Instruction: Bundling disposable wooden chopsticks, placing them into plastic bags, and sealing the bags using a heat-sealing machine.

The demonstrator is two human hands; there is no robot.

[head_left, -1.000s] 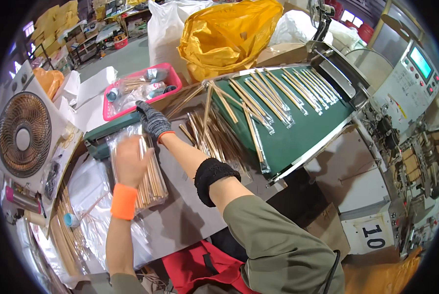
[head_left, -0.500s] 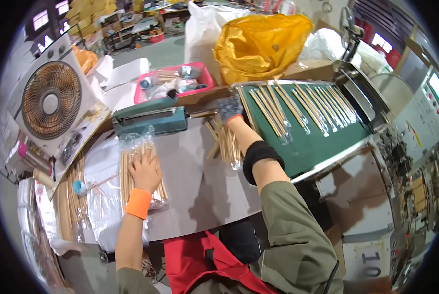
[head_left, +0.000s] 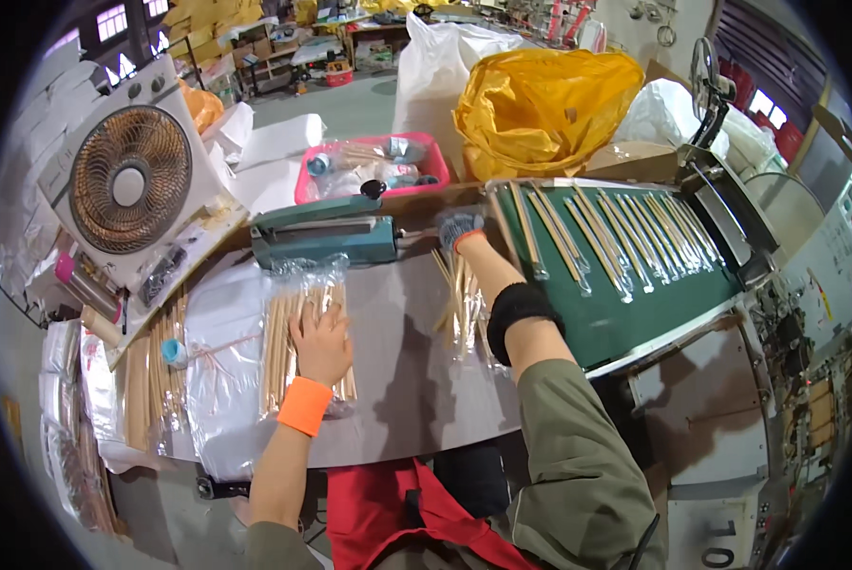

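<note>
My left hand (head_left: pixel 322 344), bare with an orange wristband, lies with its fingers apart on a clear plastic bag (head_left: pixel 297 280) filled with thin wooden sticks. My right hand (head_left: pixel 459 230) wears a grey knitted glove and sits at the left edge of the green conveyor belt (head_left: pixel 606 323). Its fingers are hidden from above, so I cannot see whether they grip anything. Just below that hand, a loose pile of sticks in clear sleeves (head_left: pixel 466 309) rests on the grey table (head_left: pixel 397 380). Sleeved sticks (head_left: pixel 602 237) lie slanted in a row along the belt.
A teal bar sealer (head_left: pixel 326 243) stands behind the bag, with a pink basket (head_left: pixel 302 190) of packets beyond. At left are a box fan (head_left: pixel 129 185), a stack of clear plastic sheets (head_left: pixel 221 380) and a blue tape roll (head_left: pixel 173 352). A large yellow sack (head_left: pixel 549 104) stands behind the belt.
The whole view has shifted, moving the scene rightward. My right hand has come slightly left, away from the belt's sticks. My left hand stays on the bag.
</note>
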